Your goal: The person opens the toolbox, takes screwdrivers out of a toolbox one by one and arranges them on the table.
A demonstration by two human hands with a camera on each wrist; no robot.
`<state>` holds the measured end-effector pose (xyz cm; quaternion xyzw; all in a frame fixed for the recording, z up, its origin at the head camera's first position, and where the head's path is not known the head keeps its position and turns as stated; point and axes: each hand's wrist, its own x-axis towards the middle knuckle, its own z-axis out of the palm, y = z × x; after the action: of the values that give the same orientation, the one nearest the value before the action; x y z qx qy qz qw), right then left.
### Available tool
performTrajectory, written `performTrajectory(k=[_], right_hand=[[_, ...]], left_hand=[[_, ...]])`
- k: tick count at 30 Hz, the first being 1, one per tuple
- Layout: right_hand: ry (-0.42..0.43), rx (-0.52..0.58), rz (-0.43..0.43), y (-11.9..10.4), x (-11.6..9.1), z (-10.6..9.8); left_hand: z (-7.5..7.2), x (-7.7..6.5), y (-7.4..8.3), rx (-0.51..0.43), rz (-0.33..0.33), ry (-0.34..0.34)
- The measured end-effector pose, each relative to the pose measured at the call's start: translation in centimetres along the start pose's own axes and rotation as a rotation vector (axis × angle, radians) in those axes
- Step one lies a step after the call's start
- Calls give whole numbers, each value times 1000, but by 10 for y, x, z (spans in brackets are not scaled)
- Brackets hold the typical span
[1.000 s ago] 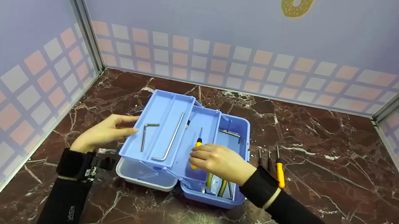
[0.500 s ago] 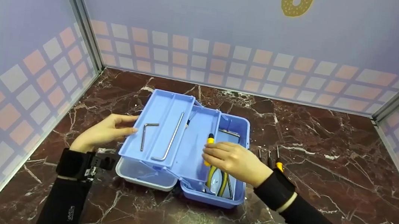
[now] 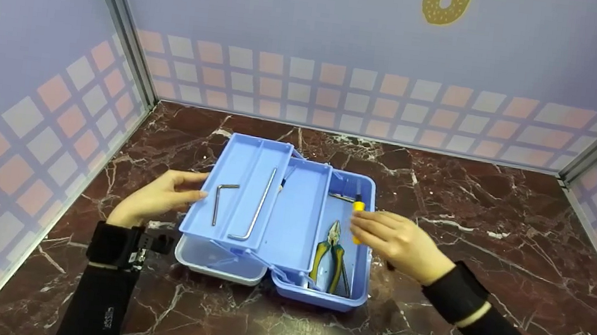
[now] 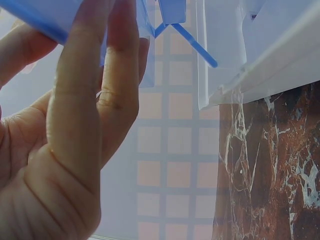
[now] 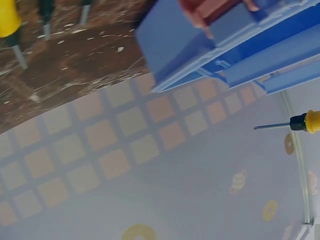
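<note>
A blue toolbox (image 3: 317,299) stands unfolded on the marble-patterned table, its trays raised to the left. My left hand (image 3: 157,199) holds the outer edge of the upper tray (image 3: 246,156), thumb and fingers at its left side. Two hex keys lie in that tray: a short one (image 3: 216,206) and a long one (image 3: 259,208). My right hand (image 3: 402,241) grips a yellow screwdriver (image 3: 359,208) by its handle, over the toolbox's right rim. In the right wrist view the screwdriver's shaft (image 5: 272,126) points left. Pliers (image 3: 335,256) with yellow-green handles lie in the bottom compartment.
Beyond the pliers lies another hex key (image 3: 341,197). Right of the toolbox, a yellow-handled screwdriver (image 5: 7,20) and two dark-handled ones (image 5: 46,12) rest on the table, mostly hidden by my right hand in the head view. Patterned walls (image 3: 357,95) enclose the table.
My right hand has carried the yellow screwdriver rightward from over the middle tray to the toolbox's right rim, uncovering the pliers. My left hand stays at the upper tray.
</note>
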<state>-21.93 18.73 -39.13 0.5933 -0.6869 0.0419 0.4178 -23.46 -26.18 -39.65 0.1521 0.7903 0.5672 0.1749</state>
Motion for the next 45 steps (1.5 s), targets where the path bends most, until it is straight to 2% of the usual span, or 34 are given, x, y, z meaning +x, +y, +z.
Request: performTrajectory(k=[6, 10, 21, 27, 31, 37, 45], right_hand=[[5, 27, 66, 4, -30, -9], [-19, 32, 94, 3, -51, -12], [-76, 45, 177, 0, -105, -24], [-117, 14, 205, -1, -131, -31], [-147, 15, 225, -1, -143, -35], [-164, -17, 207, 2, -152, -34], [-274, -13, 193, 5, -157, -33]], left_hand=[[-1, 1, 0, 7, 0, -2], [-2, 0, -1, 36, 3, 6], [-1, 0, -2, 24, -1, 6], [-1, -1, 0, 33, -12, 9], [-1, -1, 0, 40, -18, 11], [-1, -1, 0, 18, -16, 3], [-1, 0, 0, 40, -25, 12]])
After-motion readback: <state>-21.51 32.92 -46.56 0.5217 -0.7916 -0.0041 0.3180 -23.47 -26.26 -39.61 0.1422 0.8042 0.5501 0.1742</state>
